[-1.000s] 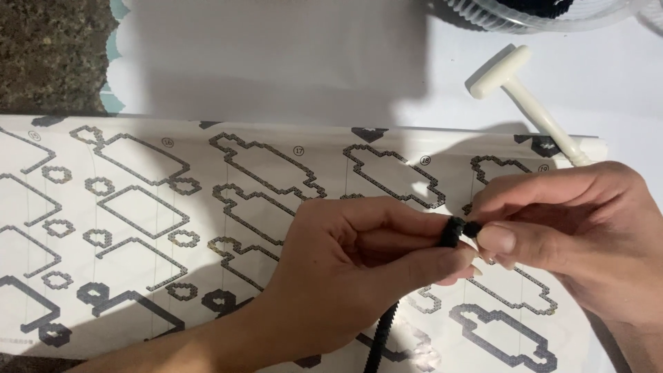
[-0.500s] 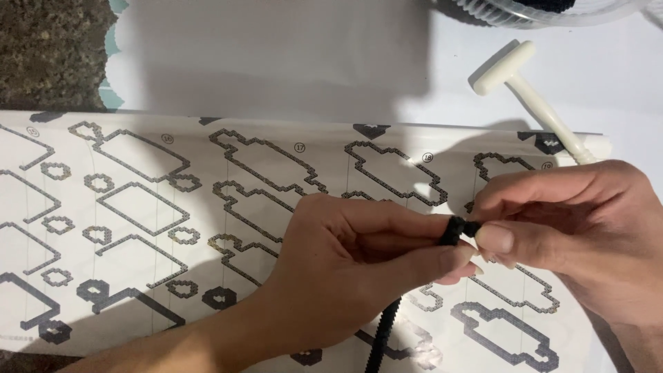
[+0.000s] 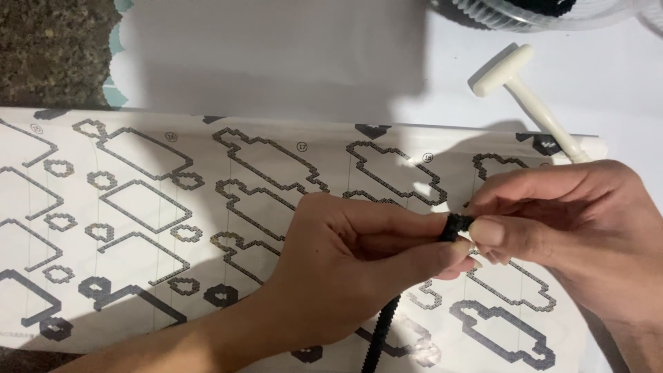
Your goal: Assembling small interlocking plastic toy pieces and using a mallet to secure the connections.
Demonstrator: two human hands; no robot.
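Black beaded strip [image 3: 456, 225] up in mid-air over pattern sheet [image 3: 138, 207], top end pinched between both hands, tail hanging down toward bottom edge. Left hand [image 3: 359, 269] grips strip, thumb and fingers closed round it. Right hand [image 3: 559, 228] nips tip from other side, fingertips pressed together. White plastic mallet [image 3: 525, 97] lying on worktop [image 3: 276, 55] beyond sheet, near right hand. Clear ribbed container [image 3: 539, 14] at far edge.

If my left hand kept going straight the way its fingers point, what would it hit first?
The left hand points rightward, so it would likely meet the right hand first; both already pinch the black strip between them.
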